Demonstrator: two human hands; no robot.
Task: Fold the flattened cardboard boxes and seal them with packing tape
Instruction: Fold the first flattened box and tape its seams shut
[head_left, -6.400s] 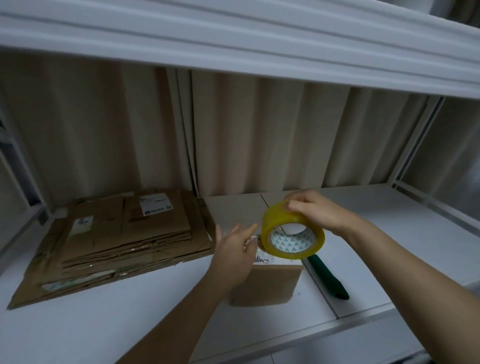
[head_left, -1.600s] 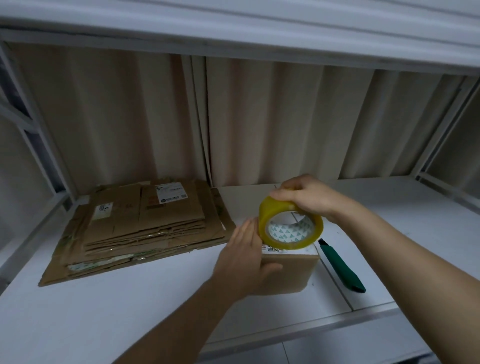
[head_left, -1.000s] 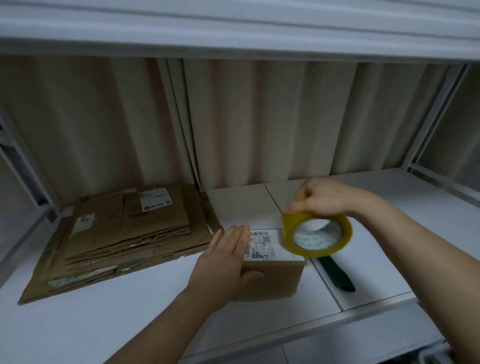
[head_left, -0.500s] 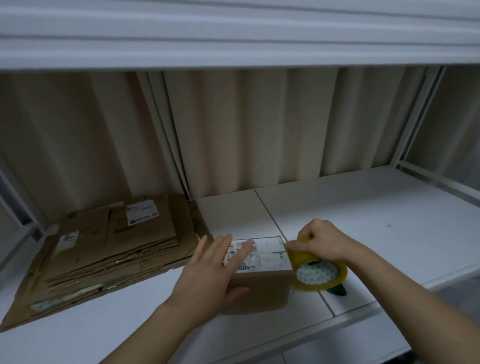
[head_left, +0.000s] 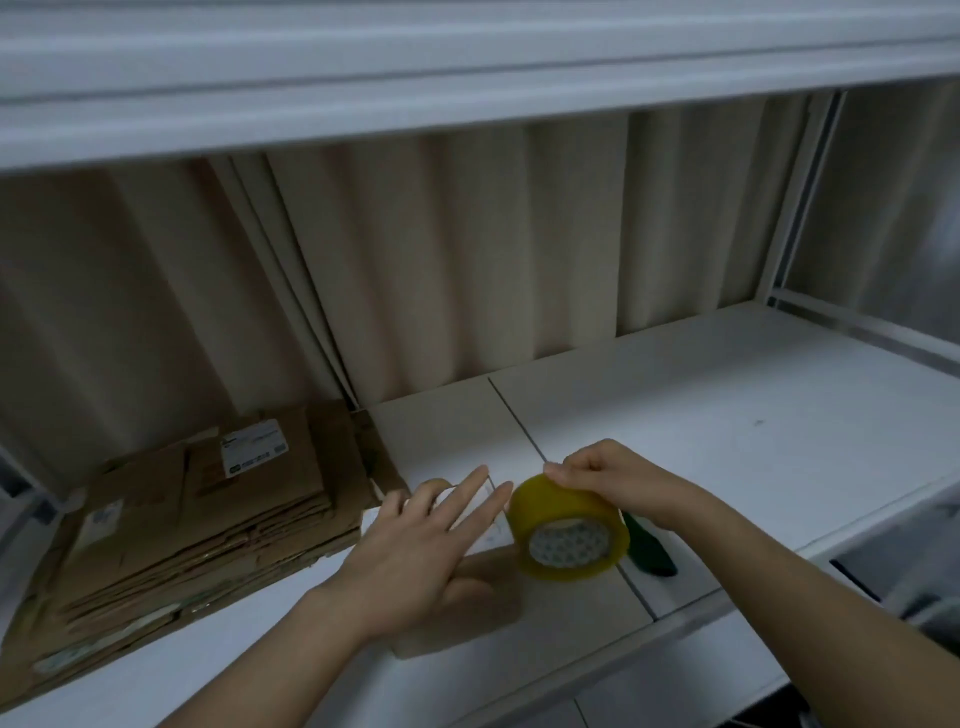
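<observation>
The right hand (head_left: 605, 480) pinches the top of the yellow packing tape roll (head_left: 566, 527) with curled fingertips, holding it on edge just above the right end of the small folded box (head_left: 467, 603), while the left hand (head_left: 415, 551) lies flat with fingers straight and spread over the box top, pressing it down and hiding most of it. The box sits near the front edge of the white shelf (head_left: 727, 441), over the seam between two shelf panels. Just right of the roll, a dark green tool (head_left: 647, 548), perhaps a cutter, lies on the shelf, partly hidden behind the tape. Whether a strip already runs from roll to box I cannot tell; the picture is blurred there. The risk, as I judge it, is that pulling the roll sideways drags this light box along or tips it if the flat hand eases off, so the tape would wrinkle or land off the flap seam. The spread fingers could also catch the sticky side. Further back on the left, the stack of flattened cardboard boxes (head_left: 197, 525) waits against the pale curtain (head_left: 467, 249).
</observation>
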